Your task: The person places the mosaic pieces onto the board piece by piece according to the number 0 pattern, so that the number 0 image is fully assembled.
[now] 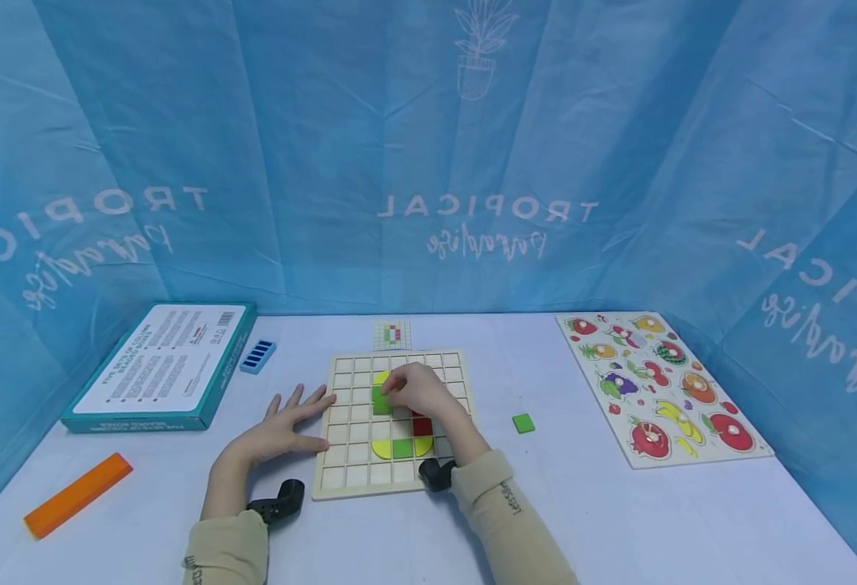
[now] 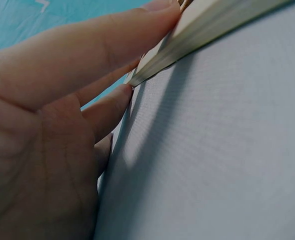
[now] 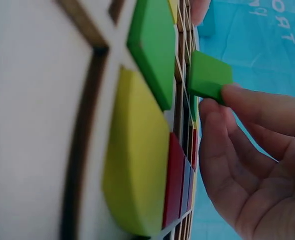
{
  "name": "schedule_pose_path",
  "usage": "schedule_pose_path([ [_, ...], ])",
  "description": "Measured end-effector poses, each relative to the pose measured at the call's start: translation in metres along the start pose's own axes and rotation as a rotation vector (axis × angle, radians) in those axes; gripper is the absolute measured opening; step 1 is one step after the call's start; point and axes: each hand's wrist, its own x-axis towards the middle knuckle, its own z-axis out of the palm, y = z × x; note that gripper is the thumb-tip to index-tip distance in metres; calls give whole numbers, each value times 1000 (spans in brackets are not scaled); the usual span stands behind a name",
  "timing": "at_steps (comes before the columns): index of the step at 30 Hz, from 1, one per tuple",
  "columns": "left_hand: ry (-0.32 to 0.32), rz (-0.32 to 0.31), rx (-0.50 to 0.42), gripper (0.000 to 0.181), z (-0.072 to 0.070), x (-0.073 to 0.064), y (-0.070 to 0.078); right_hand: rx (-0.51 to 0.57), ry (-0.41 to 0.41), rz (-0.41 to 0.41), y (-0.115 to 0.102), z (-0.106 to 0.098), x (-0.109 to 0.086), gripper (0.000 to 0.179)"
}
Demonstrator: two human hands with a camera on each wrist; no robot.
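Note:
A wooden grid board lies on the white table with coloured tiles in some of its squares. My right hand is over the board and pinches a green square tile between thumb and fingertips. In the right wrist view the tile is tilted near the grid; whether it touches the board I cannot tell. Yellow rounded tiles, a green tile and a red tile sit in the grid. My left hand, fingers spread, touches the board's left edge; the left wrist view shows the fingertips there.
A small pattern card lies behind the board. One loose green tile is to its right, before a fruit puzzle board. At left are a teal box, a blue slotted block and an orange bar.

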Motion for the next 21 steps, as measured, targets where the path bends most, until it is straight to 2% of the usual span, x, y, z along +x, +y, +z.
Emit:
schedule_pose_path([
  [5, 1, 4, -4, 88, -1, 1, 0, -40, -33, -5, -3, 1, 0, 8],
  [11, 2, 1, 0, 88, 0, 1, -1, -126, -22, 25, -3, 3, 2, 9],
  [16, 7, -1, 6, 88, 0, 2, -2, -123, -24, 58, -3, 2, 1, 9],
  [21, 9, -4, 4, 89, 1, 2, -3, -115, -29, 46, -2, -1, 0, 10],
])
